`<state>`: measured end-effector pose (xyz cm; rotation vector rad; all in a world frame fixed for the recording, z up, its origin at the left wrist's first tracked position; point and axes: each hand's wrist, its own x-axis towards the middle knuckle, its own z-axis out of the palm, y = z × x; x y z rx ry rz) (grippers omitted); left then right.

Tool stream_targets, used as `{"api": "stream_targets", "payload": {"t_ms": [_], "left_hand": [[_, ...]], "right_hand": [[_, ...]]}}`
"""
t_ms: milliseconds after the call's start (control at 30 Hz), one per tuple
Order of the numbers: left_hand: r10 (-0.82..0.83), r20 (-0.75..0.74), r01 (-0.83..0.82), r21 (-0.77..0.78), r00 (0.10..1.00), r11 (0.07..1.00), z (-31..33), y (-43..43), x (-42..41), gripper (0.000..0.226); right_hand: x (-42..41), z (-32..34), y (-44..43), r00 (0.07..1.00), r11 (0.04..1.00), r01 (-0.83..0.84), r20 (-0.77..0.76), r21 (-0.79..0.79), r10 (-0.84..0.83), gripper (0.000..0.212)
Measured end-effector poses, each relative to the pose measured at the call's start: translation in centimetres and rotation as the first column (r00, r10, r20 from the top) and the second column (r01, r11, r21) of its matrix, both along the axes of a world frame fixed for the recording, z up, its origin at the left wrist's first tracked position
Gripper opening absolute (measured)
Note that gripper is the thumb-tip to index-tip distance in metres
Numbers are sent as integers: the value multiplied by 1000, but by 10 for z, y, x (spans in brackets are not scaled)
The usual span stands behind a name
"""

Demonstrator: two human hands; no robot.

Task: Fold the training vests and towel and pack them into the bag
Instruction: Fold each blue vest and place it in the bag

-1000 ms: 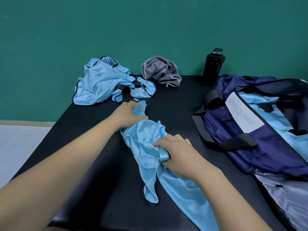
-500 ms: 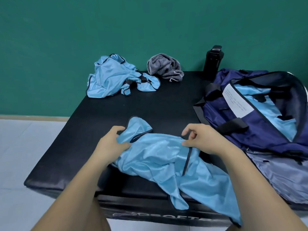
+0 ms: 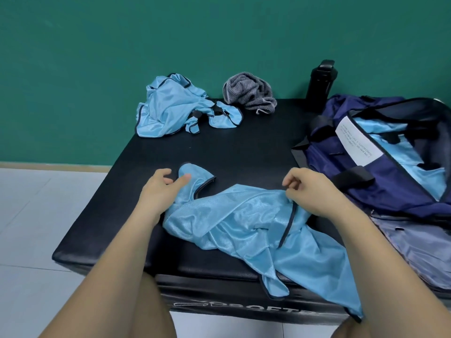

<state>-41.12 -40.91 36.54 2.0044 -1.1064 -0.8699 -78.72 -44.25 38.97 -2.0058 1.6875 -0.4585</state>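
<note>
A bare band of the black table [image 3: 244,152] runs left to right between the near vest [image 3: 244,223] and the 3 things at the far edge: the crumpled vest [image 3: 168,111], the towel [image 3: 249,93] and the upright bottle [image 3: 321,84]. The top is also bare between towel and bottle. The bag [image 3: 366,191] fills the right side, mouth open upward, with 1 black strap [image 3: 353,175] lying over its near side. The near vest overhangs the front edge.

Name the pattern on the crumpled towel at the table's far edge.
The towel is grey with fine stripes; head view.
</note>
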Motion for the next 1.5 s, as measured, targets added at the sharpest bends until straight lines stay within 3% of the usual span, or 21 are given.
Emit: {"api": "stream_targets", "payload": {"t_ms": [133, 233, 300, 400, 533, 633, 733, 800, 933, 1133, 1500], "left_hand": [[29, 57, -30, 12, 998, 999, 4, -32, -3, 76], [-30, 108, 25, 51, 994, 998, 6, -54, -7, 54], [-55, 50, 51, 70, 997, 996, 8, -67, -7, 32], [-50, -95, 61, 117, 994, 991, 22, -75, -2, 20], [-149, -197, 154, 11, 969, 988, 54, -65, 1, 22], [-254, -262, 238, -94, 931, 967, 88, -47, -2, 11], [-280, -302, 242, -155, 911, 958, 129, -30, -9, 14], [-284, -275, 253, -142, 919, 957, 159, -17, -13, 31], [-345, -159, 321, -159, 925, 934, 214, 9, -17, 17], [-352, -99, 319, -250, 931, 914, 267, 44, -24, 21], [-513, -256, 379, -430, 819, 820, 353, 109, -57, 11]], "right_hand": [[10, -4, 0, 1000, 999, -2, 0, -45, 2, 6], [5, -12, -1, 998, 999, 5, -67, 53, -2, 28], [3, -12, 0, 998, 994, 20, -56, 105, -14, 33], [4, -13, 1, 999, 991, 45, 19, 128, -48, 28], [11, -11, 4, 999, 999, 34, 30, 33, -35, 21], [19, 0, 10, 997, 999, 23, 78, -42, -20, 17], [29, 17, 19, 993, 998, 18, 120, -62, -10, 12], [34, 32, 28, 986, 998, 24, 166, -63, -13, 10], [31, 59, 51, 980, 996, 22, 201, -88, -3, 6], [11, 90, 90, 982, 993, 18, 191, -120, 6, 5], [-13, 122, 160, 988, 994, 41, 152, -103, -25, 5]]}}
